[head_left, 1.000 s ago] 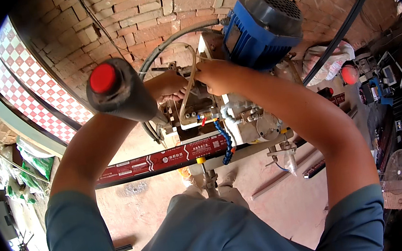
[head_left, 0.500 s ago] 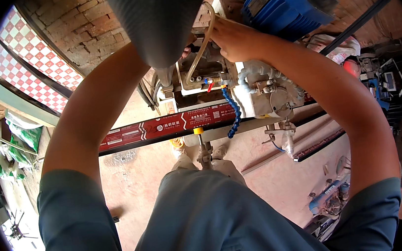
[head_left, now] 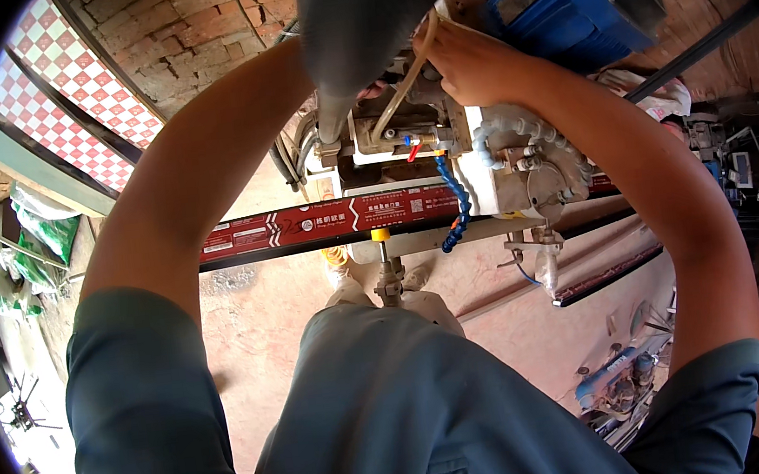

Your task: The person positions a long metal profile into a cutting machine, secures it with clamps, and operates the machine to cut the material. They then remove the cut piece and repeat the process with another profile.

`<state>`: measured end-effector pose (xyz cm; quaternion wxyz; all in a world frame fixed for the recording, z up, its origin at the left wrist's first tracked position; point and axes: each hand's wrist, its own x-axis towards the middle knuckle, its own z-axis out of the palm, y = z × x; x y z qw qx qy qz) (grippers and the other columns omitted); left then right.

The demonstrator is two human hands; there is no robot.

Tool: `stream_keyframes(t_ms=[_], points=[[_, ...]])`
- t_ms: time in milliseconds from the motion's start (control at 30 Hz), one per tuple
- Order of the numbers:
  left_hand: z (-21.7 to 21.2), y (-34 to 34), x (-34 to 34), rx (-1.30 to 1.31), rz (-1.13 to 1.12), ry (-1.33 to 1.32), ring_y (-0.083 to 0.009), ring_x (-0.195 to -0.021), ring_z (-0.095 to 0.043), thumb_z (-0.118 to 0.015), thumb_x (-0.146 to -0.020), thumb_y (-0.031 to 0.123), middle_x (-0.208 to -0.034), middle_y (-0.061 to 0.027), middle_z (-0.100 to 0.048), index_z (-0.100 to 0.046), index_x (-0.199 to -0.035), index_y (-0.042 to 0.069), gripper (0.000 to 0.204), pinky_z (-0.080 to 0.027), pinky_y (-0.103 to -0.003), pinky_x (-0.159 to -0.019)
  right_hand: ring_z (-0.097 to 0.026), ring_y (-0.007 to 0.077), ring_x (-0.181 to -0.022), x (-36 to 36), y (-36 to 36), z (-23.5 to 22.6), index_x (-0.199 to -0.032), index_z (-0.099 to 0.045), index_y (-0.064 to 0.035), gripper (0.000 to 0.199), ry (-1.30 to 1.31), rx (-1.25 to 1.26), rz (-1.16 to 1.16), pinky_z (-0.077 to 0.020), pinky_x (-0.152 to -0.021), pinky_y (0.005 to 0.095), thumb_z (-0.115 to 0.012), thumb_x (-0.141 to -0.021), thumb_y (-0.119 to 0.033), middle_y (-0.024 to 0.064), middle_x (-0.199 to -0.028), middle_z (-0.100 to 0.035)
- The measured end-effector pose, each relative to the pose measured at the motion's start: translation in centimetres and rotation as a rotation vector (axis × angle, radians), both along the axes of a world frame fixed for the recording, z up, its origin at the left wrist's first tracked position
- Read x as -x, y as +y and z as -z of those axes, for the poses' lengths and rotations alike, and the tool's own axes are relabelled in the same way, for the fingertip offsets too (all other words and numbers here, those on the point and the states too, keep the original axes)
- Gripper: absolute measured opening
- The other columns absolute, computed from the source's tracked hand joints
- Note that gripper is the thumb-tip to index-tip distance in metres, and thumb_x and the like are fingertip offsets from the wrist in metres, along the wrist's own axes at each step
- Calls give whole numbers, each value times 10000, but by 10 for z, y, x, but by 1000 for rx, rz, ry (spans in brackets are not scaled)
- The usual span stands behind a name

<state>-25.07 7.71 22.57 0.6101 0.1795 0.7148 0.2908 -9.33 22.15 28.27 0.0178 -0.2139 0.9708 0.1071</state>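
Both my arms reach to the far side of a machine (head_left: 484, 169) with a blue motor (head_left: 564, 5). My right hand (head_left: 470, 63) is closed at the back of it, fingers curled beside a clear hose (head_left: 407, 89); what they grip is hidden. A dark round column (head_left: 347, 35) covers most of my left hand (head_left: 372, 91); only some fingertips show, so its hold cannot be seen. Below the hands is a small valve with a red lever (head_left: 414, 152) and a blue segmented coolant hose (head_left: 461, 199). A long red-labelled bar (head_left: 322, 223) lies across the machine.
A yellow-tipped clamp (head_left: 381, 237) stands at the bar's near side, close to my legs. Another long bar (head_left: 608, 274) lies at right. A blue tool (head_left: 613, 377) is on the floor, lower right. Green and white bags (head_left: 47, 237) lie at far left.
The view has shifted, so the machine and bar appear slightly farther right. Both hands stay at the back of the machine, with little visible change in their pose.
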Motion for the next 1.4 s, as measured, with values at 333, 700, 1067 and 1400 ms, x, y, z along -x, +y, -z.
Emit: stream_keyframes(t_ms=[333,700,1067,1400], points=[[-13,-2,-4,-73,-51,-73,-120,-759,-665,-560,-982,442,-885,-50,-666,-602,-974,67,377,-553,-242,-610,-371,352,-1369,-8,8,-2,-1348,-359,76,583,-146,-62,139,-366,-1096,470,-628,-868,-118,225,-1411,-346],[14,41,-4,-98,78,-24,-118,-733,-659,-557,-978,462,-882,-42,-671,-575,-1068,79,394,-547,-239,-637,-473,351,-1220,-17,14,-23,-1132,-454,-6,353,-322,9,338,-396,-981,497,-597,-813,-55,201,-1242,-473],[33,62,-9,-196,276,-17,-131,-849,-660,-501,-1013,435,-1009,-56,-670,-595,-1208,146,362,-540,-250,-707,-509,342,-1156,-35,46,-13,-1120,-464,-40,343,-227,24,297,-319,-1007,490,-602,-811,-95,166,-1115,-538],[-21,21,-34,-546,63,-188,-195,-847,-685,-629,-934,337,-1094,-112,-690,-646,-1113,56,333,-590,-336,-702,-508,383,-1145,-54,57,-22,-1094,-555,3,308,-362,-179,454,-361,-1011,507,-567,-857,-192,227,-1189,-559]])
